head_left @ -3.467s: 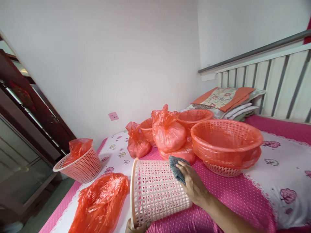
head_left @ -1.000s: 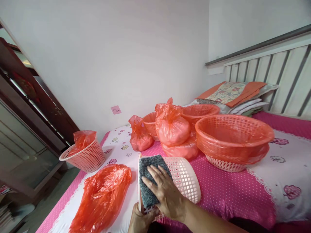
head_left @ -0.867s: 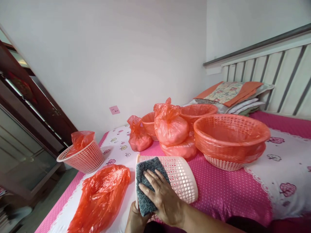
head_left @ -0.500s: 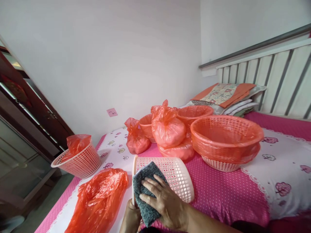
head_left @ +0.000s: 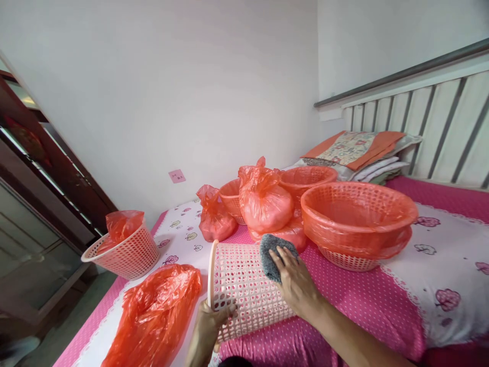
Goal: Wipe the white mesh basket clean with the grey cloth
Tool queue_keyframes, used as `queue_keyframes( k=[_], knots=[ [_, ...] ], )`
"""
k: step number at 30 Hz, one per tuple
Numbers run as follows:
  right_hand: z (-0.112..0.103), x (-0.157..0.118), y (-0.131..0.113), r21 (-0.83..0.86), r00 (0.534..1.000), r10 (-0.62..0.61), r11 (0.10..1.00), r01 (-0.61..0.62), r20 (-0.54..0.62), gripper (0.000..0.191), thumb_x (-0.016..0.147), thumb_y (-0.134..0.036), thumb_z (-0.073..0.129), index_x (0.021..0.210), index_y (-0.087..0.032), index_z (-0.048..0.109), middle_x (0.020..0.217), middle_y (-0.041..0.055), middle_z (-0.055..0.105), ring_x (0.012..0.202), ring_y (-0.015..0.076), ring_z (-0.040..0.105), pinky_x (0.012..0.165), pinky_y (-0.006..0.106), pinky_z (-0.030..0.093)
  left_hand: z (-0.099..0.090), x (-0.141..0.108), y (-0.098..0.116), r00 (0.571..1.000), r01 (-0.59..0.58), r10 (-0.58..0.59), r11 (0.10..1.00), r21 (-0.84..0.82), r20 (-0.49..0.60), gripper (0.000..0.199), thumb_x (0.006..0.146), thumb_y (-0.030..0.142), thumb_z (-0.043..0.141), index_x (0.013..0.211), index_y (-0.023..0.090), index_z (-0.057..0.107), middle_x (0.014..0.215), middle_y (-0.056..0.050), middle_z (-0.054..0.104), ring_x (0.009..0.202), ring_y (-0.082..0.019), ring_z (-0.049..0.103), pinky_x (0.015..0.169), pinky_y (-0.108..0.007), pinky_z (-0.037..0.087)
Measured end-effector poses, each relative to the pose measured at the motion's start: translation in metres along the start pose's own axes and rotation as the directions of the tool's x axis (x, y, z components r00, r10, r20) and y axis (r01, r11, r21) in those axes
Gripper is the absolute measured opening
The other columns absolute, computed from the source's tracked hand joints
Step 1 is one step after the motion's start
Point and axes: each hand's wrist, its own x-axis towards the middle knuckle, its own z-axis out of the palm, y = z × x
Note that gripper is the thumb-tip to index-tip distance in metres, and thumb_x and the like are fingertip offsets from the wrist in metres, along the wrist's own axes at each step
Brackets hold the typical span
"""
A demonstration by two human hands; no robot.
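A pale pink plastic basket (head_left: 244, 290) with a lattice wall lies on its side before me, its rim turned to the left. My left hand (head_left: 212, 321) grips that rim low down, thumb on the outside of the wall and other fingers hidden. With my right hand (head_left: 292, 278) I press a dark grey cloth (head_left: 273, 255) against the basket's far end, near its base. Left of the basket lies a crumpled red plastic bag (head_left: 156, 316).
Behind stand tied red bags (head_left: 263, 204) and red-lined baskets, the nearest a wide one (head_left: 359, 224) at right. Another basket (head_left: 130, 252) sits at the bed's left edge. Folded bedding (head_left: 355, 148) lies by the headboard (head_left: 435, 132). Pink dotted bedspread (head_left: 355, 300) covers the bed.
My right hand has slid the cloth from the rim end rightward to the base end. My left hand's thumb now shows on the wall, and the basket has turned slightly.
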Motion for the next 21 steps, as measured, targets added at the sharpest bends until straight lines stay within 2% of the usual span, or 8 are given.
queue_keyframes(
  k=[4, 7, 10, 12, 13, 15, 17, 21],
  knots=[
    [0.004, 0.005, 0.017, -0.004, 0.999, 0.011, 1.000, -0.011, -0.043, 0.071, 0.087, -0.022, 0.064, 0.154, -0.006, 0.050, 0.159, 0.0265, 0.049, 0.149, 0.0412, 0.044, 0.120, 0.056, 0.044, -0.007, -0.009, -0.013, 0.999, -0.051, 0.052, 0.997, 0.062, -0.010, 0.037, 0.058, 0.045, 0.097, 0.066, 0.014, 0.080, 0.061, -0.004, 0.074, 0.061, -0.017, 0.066, 0.061, -0.028, 0.051],
    [0.003, 0.004, 0.019, 0.007, 0.998, -0.014, 1.000, 0.015, -0.053, 0.068, 0.086, -0.022, 0.063, 0.153, -0.009, 0.052, 0.157, 0.0243, 0.052, 0.148, 0.0389, 0.047, 0.121, 0.054, 0.044, -0.016, -0.018, -0.020, 0.999, -0.034, 0.033, 0.997, 0.065, 0.019, 0.039, 0.055, 0.047, 0.098, 0.067, 0.015, 0.080, 0.065, -0.008, 0.077, 0.065, -0.023, 0.070, 0.066, -0.035, 0.057],
    [-0.001, 0.001, 0.016, 0.010, 1.000, -0.011, 1.000, 0.011, -0.014, 0.068, 0.086, -0.022, 0.065, 0.152, -0.011, 0.054, 0.158, 0.0233, 0.052, 0.148, 0.0397, 0.047, 0.119, 0.055, 0.046, -0.020, -0.025, -0.003, 0.997, -0.011, 0.008, 0.999, 0.032, 0.071, 0.050, 0.055, 0.045, 0.099, 0.091, 0.015, 0.082, 0.080, -0.011, 0.083, 0.078, -0.030, 0.076, 0.075, -0.040, 0.061],
    [-0.004, -0.001, 0.013, -0.001, 1.000, -0.011, 1.000, 0.011, 0.011, 0.069, 0.085, -0.021, 0.065, 0.152, -0.010, 0.054, 0.158, 0.0242, 0.051, 0.147, 0.0407, 0.047, 0.120, 0.055, 0.045, -0.016, -0.024, 0.021, 0.998, -0.069, 0.069, 0.997, 0.027, -0.012, 0.059, 0.059, 0.047, 0.097, 0.107, 0.018, 0.079, 0.096, -0.012, 0.085, 0.088, -0.031, 0.078, 0.078, -0.041, 0.063],
    [-0.004, -0.002, 0.013, -0.005, 1.000, -0.012, 1.000, 0.012, 0.020, 0.069, 0.085, -0.021, 0.066, 0.152, -0.010, 0.054, 0.158, 0.0246, 0.051, 0.147, 0.0409, 0.047, 0.120, 0.054, 0.045, -0.012, -0.022, 0.033, 0.992, -0.112, 0.114, 0.993, 0.050, -0.054, 0.059, 0.059, 0.048, 0.097, 0.107, 0.018, 0.078, 0.097, -0.011, 0.085, 0.087, -0.030, 0.078, 0.077, -0.040, 0.063],
    [-0.004, -0.004, 0.014, -0.011, 1.000, -0.020, 1.000, 0.021, 0.018, 0.068, 0.084, -0.020, 0.065, 0.151, -0.010, 0.055, 0.157, 0.0245, 0.052, 0.146, 0.0410, 0.048, 0.119, 0.055, 0.046, -0.003, -0.014, 0.052, 0.982, -0.126, 0.133, 0.990, 0.060, -0.137, 0.057, 0.059, 0.049, 0.096, 0.102, 0.018, 0.075, 0.085, -0.007, 0.084, 0.075, -0.026, 0.077, 0.068, -0.036, 0.062],
    [-0.001, -0.004, 0.018, -0.009, 0.999, -0.046, 0.999, 0.045, -0.010, 0.066, 0.084, -0.020, 0.065, 0.149, -0.012, 0.057, 0.155, 0.0233, 0.055, 0.145, 0.0406, 0.050, 0.117, 0.056, 0.048, 0.005, -0.004, 0.059, 0.981, -0.080, 0.092, 0.994, 0.075, -0.172, 0.053, 0.056, 0.050, 0.097, 0.091, 0.017, 0.074, 0.072, -0.003, 0.080, 0.060, -0.020, 0.072, 0.059, -0.032, 0.059],
    [0.008, -0.001, 0.029, 0.012, 0.995, -0.055, 0.998, 0.056, -0.083, 0.064, 0.083, -0.020, 0.063, 0.147, -0.012, 0.057, 0.148, 0.0221, 0.060, 0.140, 0.0374, 0.056, 0.115, 0.054, 0.051, 0.013, 0.004, 0.044, 0.996, -0.013, 0.023, 0.993, 0.119, -0.082, 0.046, 0.056, 0.050, 0.096, 0.072, 0.013, 0.074, 0.058, -0.004, 0.074, 0.048, -0.015, 0.064, 0.049, -0.027, 0.052]
  ],
)
